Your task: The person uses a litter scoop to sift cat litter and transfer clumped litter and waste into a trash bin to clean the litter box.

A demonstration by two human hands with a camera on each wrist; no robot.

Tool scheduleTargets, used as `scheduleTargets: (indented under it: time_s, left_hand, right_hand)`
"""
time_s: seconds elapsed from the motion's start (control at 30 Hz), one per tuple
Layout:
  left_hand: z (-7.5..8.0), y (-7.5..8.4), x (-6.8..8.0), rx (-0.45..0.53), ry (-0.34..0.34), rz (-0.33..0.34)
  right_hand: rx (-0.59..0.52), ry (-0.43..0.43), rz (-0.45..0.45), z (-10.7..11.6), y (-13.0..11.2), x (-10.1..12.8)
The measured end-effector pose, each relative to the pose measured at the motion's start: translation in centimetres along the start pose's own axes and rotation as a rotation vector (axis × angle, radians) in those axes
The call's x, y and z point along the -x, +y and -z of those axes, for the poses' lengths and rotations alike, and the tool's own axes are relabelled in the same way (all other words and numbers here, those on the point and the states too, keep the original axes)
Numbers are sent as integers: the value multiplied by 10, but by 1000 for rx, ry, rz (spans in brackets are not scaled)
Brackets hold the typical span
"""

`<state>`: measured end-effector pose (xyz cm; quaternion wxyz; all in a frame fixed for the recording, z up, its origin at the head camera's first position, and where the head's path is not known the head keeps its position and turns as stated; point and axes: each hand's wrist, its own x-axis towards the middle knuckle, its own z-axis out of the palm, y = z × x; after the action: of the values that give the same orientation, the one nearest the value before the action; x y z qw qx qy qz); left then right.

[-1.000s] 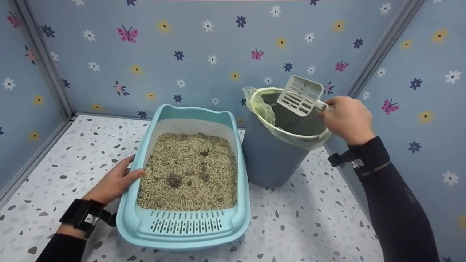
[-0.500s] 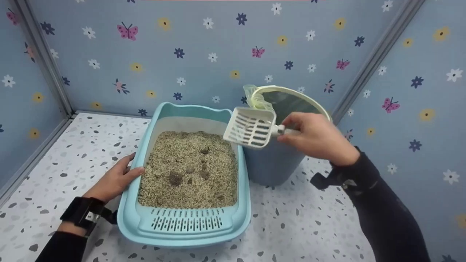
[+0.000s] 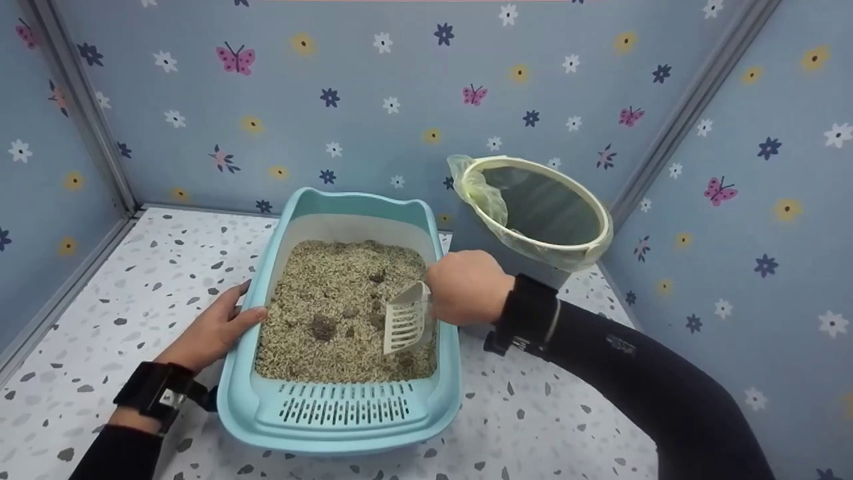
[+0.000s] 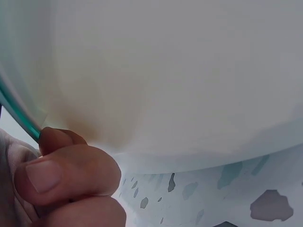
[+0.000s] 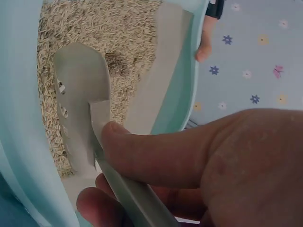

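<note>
A light blue litter box with pale sand-coloured litter stands in the middle of the head view. Several dark clumps lie on the litter, the largest clump left of centre. My left hand grips the box's left rim, thumb on top; its curled fingers show below the rim in the left wrist view. My right hand reaches over the right rim and holds a white slotted litter scoop by its handle. The scoop's head, tilted on edge, hangs close over the litter at the right.
Right behind the box stands a grey-blue bin with a pale rim and a translucent yellowish liner folded over it. The right forearm passes in front of the bin. Flower-patterned wall panels enclose the speckled white surface.
My right hand has carried the scoop from above the bin, left and down, over the litter. My left hand keeps its grip on the box rim.
</note>
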<state>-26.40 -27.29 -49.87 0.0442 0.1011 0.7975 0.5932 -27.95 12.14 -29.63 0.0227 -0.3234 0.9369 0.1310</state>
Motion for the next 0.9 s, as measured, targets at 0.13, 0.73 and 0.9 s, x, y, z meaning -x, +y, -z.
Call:
scheduleTargets:
  time_s: [0.13, 0.73, 0.9]
  left_hand:
    - [2, 1, 0, 8, -2, -9]
    - [5, -1, 2, 20, 6, -16]
    - [1, -1, 0, 18, -7, -19]
  right_hand:
    - [179, -51, 62, 7, -15, -17]
    - [595, -222, 36, 14, -65, -54]
    - [541, -283, 86, 5, -49, -67]
